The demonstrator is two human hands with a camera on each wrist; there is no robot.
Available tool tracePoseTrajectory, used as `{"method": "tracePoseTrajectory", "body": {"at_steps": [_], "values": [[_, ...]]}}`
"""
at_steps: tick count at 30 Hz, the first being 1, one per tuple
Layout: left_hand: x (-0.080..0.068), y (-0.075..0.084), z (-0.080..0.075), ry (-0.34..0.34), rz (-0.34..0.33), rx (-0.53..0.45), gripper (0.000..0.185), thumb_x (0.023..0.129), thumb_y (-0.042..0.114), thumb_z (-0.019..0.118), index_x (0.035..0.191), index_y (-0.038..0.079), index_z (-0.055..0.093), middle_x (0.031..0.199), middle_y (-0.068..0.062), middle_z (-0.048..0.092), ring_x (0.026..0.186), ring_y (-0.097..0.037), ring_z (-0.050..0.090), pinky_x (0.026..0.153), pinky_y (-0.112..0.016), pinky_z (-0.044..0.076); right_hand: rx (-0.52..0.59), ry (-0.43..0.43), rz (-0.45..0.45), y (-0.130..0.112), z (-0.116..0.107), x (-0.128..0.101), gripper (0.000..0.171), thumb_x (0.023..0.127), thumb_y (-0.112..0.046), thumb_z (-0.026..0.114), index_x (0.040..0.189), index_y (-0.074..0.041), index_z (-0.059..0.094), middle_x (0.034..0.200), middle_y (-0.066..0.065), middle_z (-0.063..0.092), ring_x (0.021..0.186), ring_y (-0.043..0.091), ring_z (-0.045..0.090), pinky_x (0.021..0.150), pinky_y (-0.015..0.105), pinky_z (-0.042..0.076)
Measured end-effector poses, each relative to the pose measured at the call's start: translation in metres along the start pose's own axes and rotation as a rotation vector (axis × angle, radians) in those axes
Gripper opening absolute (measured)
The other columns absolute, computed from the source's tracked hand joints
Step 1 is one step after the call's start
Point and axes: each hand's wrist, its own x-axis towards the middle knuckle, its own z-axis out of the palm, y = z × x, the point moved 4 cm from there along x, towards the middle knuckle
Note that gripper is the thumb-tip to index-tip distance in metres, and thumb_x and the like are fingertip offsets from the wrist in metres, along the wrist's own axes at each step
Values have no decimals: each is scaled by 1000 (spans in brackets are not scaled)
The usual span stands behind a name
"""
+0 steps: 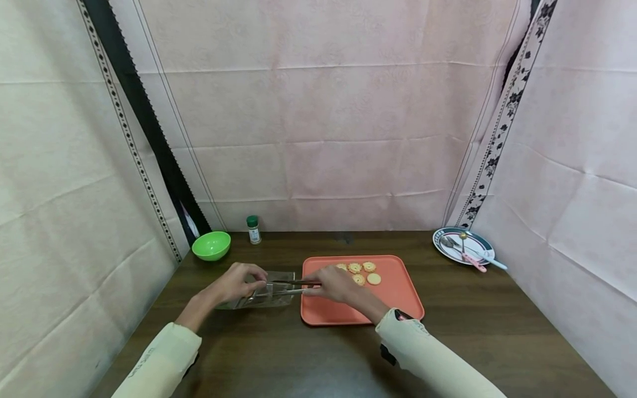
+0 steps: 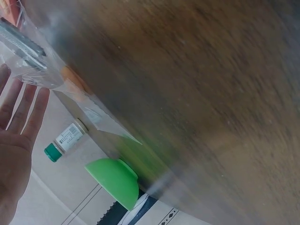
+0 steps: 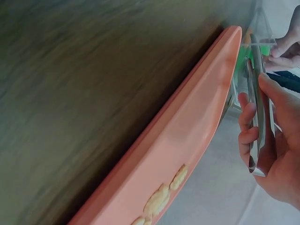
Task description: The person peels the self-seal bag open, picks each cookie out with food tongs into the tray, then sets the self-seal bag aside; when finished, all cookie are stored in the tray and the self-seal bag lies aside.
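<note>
My left hand (image 1: 238, 283) pinches the edge of a clear plastic package (image 1: 280, 300), left of the coral tray (image 1: 325, 316). Inside the plastic, an orange-brown piece (image 2: 74, 78) shows blurred in the left wrist view. Metal tongs (image 3: 264, 115) are gripped in my right hand (image 1: 335, 283), over the tray's left side. Their tips reach left into the package; whether they hold anything cannot be told. Several round, pale crackers (image 1: 374, 278) lie on the tray, partly covered by the right hand.
At the back left stand a green bowl (image 1: 212, 246) and a small green-capped bottle (image 1: 254, 231). A blue-rimmed plate (image 1: 450, 252) with cutlery, including a pink-handled piece (image 1: 475, 263), lies at the back right. Cloth walls (image 1: 343, 166) border the wooden table (image 1: 269, 359).
</note>
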Motion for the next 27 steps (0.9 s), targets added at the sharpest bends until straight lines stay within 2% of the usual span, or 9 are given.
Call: {"method": "tracePoseTrajectory", "body": {"at_steps": [2,6,9,12,17,19,23,27], "values": [[0,0,0,1,-3,-5,21,100,13,71,117,1,74,101,-3,72,62,-10,63,58,-28,56,12,0,-2,-3,3,4,36,100,-36,71,129,-14,75,109,-1,78,77,-2,66,59,19,50],[0,0,1,2,-14,-13,19,101,14,71,116,2,75,100,-2,72,64,-11,63,57,-28,56,-3,8,3,-9,6,12,39,99,-38,72,130,-13,74,85,-3,76,53,-2,49,48,19,35],[0,0,0,1,-7,-13,19,101,14,70,116,2,75,101,-2,73,68,-13,64,59,-28,55,-45,6,29,-13,10,17,42,98,-42,72,131,-16,74,61,-6,61,43,3,31,43,20,26],[0,1,0,2,5,-5,19,101,14,70,115,2,75,101,-1,73,77,-18,66,63,-28,56,-68,-10,66,-15,15,22,42,99,-44,71,132,-18,74,51,-6,48,40,4,25,41,20,24],[1,2,-1,14,31,38,17,100,15,71,113,5,77,104,1,74,95,-20,68,80,-36,59,-90,-17,92,-18,20,29,43,98,-45,71,132,-19,73,46,-7,40,37,5,24,39,20,24],[1,2,-1,17,37,47,17,100,14,71,113,4,76,105,0,74,97,-18,69,84,-41,60,-99,-17,89,-20,21,31,43,98,-45,71,133,-19,73,46,-6,40,37,4,23,39,20,24],[1,1,-1,21,31,44,17,100,14,72,113,3,76,106,-1,74,97,-18,69,89,-50,58,-88,-18,84,-21,23,34,42,99,-44,70,132,-18,73,50,-6,44,37,4,20,39,19,24],[2,0,-1,19,22,47,17,100,14,71,113,3,76,107,-2,74,97,-19,69,87,-48,59,-71,-8,74,-22,23,34,41,99,-42,71,131,-17,74,52,-7,40,39,4,17,39,19,21]]}}
